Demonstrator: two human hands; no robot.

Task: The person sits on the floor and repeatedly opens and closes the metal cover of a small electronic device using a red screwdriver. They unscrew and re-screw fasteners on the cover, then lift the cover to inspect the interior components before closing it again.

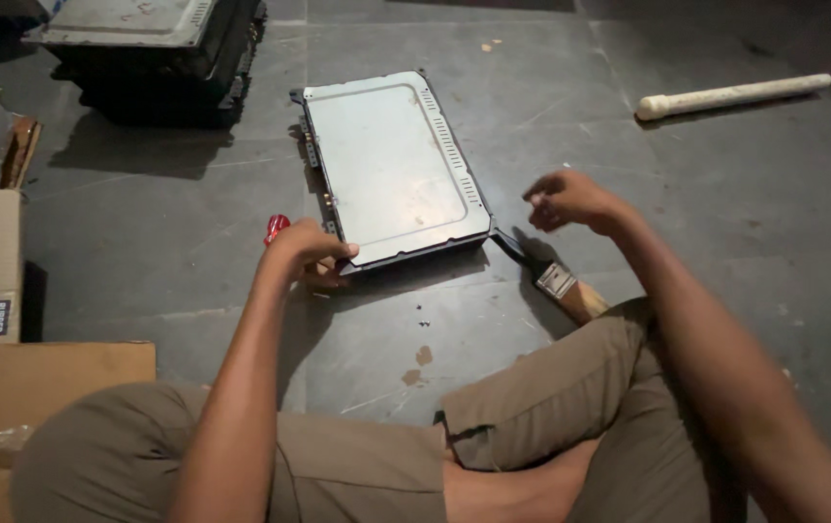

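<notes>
A flat grey metal device case (391, 165) with vent slots along its right side lies on the dark floor in front of me. My left hand (307, 244) rests at its near left corner, closed around a tool with a red handle (276, 229). Above the floor, just right of the case's near right corner, my right hand (563, 199) hovers with its fingers pinched together; whether it holds something small is unclear. A paintbrush (559, 283) with a wooden handle lies below that hand.
A stack of similar dark cases (158, 53) stands at the back left. Cardboard boxes (8, 358) line the left edge. A white pipe (733, 95) lies at the back right. Small screws (423, 316) dot the floor near my knees.
</notes>
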